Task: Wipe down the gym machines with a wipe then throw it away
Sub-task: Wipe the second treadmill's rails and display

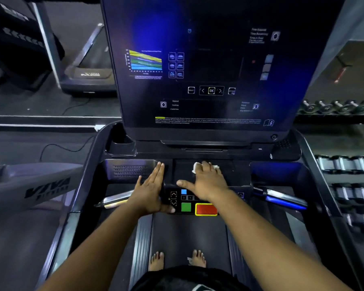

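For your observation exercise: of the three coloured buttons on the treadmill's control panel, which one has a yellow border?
The red button, lowest right of the three, framed in yellow. The green button beside it and the small blue button above have no border.

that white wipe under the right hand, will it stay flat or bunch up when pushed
The wipe looks thin and floppy, already crumpled beyond the right hand pressing it on the treadmill console. It will probably bunch rather than slide flat, and seems very light.

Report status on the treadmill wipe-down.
Right hand pressing wipe flat on console tray. Left hand open, braced beside keypad. Nothing in the way.
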Available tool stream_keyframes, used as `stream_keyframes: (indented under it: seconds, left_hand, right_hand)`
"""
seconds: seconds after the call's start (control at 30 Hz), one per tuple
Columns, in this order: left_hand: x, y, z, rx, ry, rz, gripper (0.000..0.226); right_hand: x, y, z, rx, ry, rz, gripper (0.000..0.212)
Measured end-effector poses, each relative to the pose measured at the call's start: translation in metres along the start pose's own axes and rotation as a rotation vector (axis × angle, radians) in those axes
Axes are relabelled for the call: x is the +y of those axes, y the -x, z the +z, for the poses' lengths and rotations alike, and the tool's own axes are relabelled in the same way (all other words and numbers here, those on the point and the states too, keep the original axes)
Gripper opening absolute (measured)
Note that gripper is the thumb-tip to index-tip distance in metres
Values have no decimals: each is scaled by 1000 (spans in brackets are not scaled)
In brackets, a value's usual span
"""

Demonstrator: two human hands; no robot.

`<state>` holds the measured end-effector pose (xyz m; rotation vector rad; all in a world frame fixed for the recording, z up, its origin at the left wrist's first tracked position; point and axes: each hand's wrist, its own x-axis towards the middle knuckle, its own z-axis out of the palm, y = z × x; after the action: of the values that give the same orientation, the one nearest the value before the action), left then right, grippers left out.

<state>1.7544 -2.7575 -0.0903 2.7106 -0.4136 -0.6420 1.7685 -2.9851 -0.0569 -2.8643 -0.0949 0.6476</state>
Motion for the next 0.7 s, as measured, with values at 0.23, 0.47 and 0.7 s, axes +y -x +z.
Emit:
stream_keyframes:
  seconds: [0.23,0.47,0.7]
  left_hand:
    - [-13,1,1,13,1,98,156]
    - [-13,3,-3,33,-56,163,164]
    - [-15,5,-4,19,-63,186,159]
  right_hand:
    - [-47,16,17,36,15,-244,127]
    - [22,60,49,344,221,-33,112]
    - [-60,57,133,360,394,-269,123]
